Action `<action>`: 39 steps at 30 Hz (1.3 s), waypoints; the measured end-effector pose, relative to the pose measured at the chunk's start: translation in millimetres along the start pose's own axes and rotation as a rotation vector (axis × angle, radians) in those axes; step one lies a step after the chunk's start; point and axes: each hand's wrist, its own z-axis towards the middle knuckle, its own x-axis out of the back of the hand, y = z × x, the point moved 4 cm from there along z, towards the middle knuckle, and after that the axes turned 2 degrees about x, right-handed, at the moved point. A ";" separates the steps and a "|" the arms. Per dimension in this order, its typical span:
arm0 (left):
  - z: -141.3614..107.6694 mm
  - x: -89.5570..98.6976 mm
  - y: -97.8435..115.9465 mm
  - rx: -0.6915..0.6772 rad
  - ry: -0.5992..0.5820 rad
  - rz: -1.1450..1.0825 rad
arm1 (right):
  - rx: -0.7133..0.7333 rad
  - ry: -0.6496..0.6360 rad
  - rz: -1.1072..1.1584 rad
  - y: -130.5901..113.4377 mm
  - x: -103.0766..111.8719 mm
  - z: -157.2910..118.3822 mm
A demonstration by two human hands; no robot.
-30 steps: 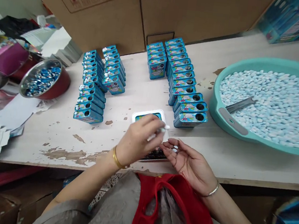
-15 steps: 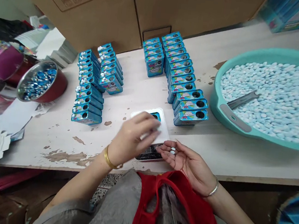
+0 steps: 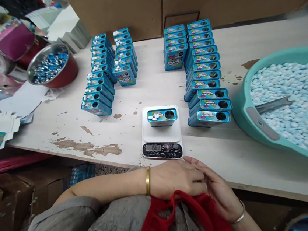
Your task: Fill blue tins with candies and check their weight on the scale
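Observation:
A white digital scale (image 3: 154, 132) stands at the table's front edge, its display lit. On its plate a blue candy tin (image 3: 161, 115) stands upright, with a round dark hole and a few white candies on its lid. My left hand (image 3: 177, 178), a gold bangle at its wrist, is just in front of the scale. Its fingers curl down into my right hand (image 3: 221, 195), so the fingertips are hidden. The right hand is cupped beneath and beside it, its palm covered; whatever lies in it cannot be seen.
Tins with candies on their lids (image 3: 96, 107) stand in rows on the left; open-holed tins (image 3: 209, 116) stand in rows on the right. A teal tub (image 3: 246, 100) holds pale blue candies and a metal scoop (image 3: 273, 104). A metal bowl (image 3: 66, 74) holds blue caps.
My left hand has drawn back from the tin on the scale to my right hand, uncovering the tin and display. My right hand has turned inward and moved slightly down; the view has shifted.

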 end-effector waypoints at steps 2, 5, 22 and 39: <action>-0.8 -2.6 1.2 -0.001 -0.008 -0.021 | 0.020 0.023 -0.057 -0.6 -2.2 -1.0; -5.1 -0.7 0.4 0.011 0.024 -0.050 | 0.054 0.033 -0.081 -0.2 -4.2 -0.5; -67.3 96.6 -99.1 0.487 0.157 0.151 | 0.163 -0.243 -0.205 -14.8 -66.9 23.5; -37.8 116.7 -66.2 0.299 0.288 -0.081 | 0.071 -0.254 0.130 -29.6 -80.8 19.4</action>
